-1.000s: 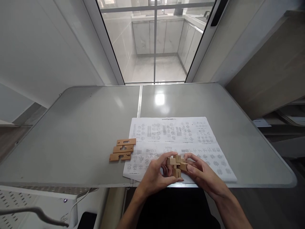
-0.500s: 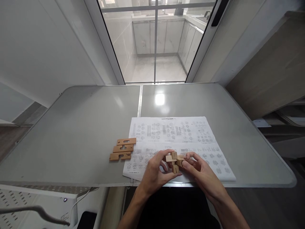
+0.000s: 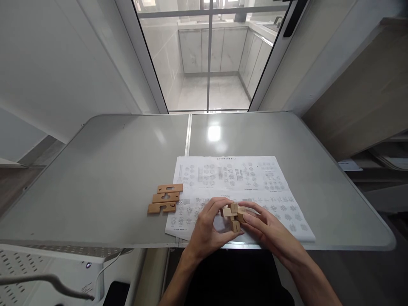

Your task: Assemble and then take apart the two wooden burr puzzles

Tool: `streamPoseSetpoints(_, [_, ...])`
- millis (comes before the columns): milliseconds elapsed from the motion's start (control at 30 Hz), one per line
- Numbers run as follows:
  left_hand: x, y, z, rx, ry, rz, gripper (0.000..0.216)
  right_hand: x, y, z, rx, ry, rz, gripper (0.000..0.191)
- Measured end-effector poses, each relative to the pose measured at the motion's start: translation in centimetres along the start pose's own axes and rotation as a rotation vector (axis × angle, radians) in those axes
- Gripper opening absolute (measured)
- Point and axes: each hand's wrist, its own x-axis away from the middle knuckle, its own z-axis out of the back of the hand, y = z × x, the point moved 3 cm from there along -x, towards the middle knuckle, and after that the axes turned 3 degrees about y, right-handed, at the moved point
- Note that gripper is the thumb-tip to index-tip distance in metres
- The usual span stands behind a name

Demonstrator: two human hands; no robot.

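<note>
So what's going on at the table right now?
A person holds a small wooden puzzle between both hands, the left hand and right hand, just above a printed sheet near the table's front edge. Three loose flat wooden pieces lie side by side on the table, left of the sheet, untouched.

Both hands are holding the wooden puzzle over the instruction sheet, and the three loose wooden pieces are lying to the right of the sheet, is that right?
Not quite. In the head view the three loose pieces lie to the left of the sheet, on the table. The rest holds: the left hand and right hand both hold the puzzle over the sheet.
</note>
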Motion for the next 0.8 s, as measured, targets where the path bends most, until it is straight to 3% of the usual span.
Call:
streamPoseSetpoints(133, [0.2,0.0,-0.1,-0.09,-0.018,0.001,0.066,0.0,-0.2,-0.4,0.011,-0.05,0.008,0.057])
streamPoseSetpoints(400, [0.6,0.1,-0.2,-0.147,0.092,-0.036,0.058,0.2,0.6,-1.6,-0.057,0.11,0.072,0.064])
streamPoseSetpoints(800, [0.5,0.1,0.0,-0.077,0.046,-0.015,0.063,0.4,-0.3,-1.7,0.049,0.041,0.035,0.064])
